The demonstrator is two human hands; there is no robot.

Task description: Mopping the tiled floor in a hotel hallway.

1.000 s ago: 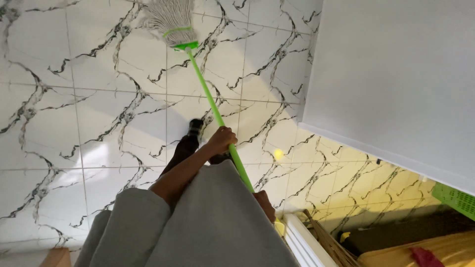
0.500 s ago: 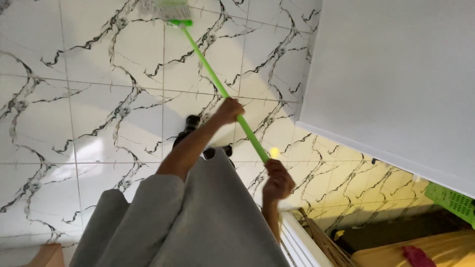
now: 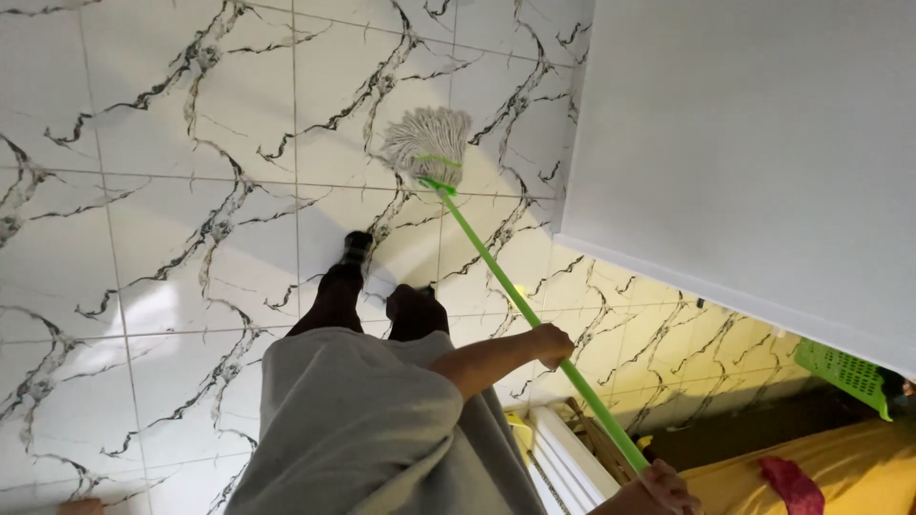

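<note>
- The left hand [image 3: 551, 343] has its grip wrapped fully round the middle of the green mop handle [image 3: 515, 298], knuckles up, thumb hidden beneath.
- The right hand [image 3: 663, 484] holds the handle's top end at the lower edge of view; its grip looks wrapped round the pole, though part of it is cut off.
- The left forearm reaches out past the grey garment [image 3: 372, 429], elbow bent; the right arm is drawn in close to the body, lower and nearer.
- The handle slants up and away from the hands to the mop head [image 3: 427, 143], which lies spread on the floor [image 3: 143, 191] near the white wall [image 3: 744, 143], ahead of the two dark feet [image 3: 355, 250].
- Risk: the tiles look glossy, possibly wet, so a foot could slip near the mopped patch.
- Risk: the mop head sits close to the wall's corner; a hard push could knock it against that edge and jar the left grip.
- Risk: the handle's top end is just beside the white slatted thing [image 3: 568, 458] and clutter at the floor's lower right edge; pulling back could strike them.
- A green basket [image 3: 844, 367] and red cloth [image 3: 792, 482] lie well apart, right.
</note>
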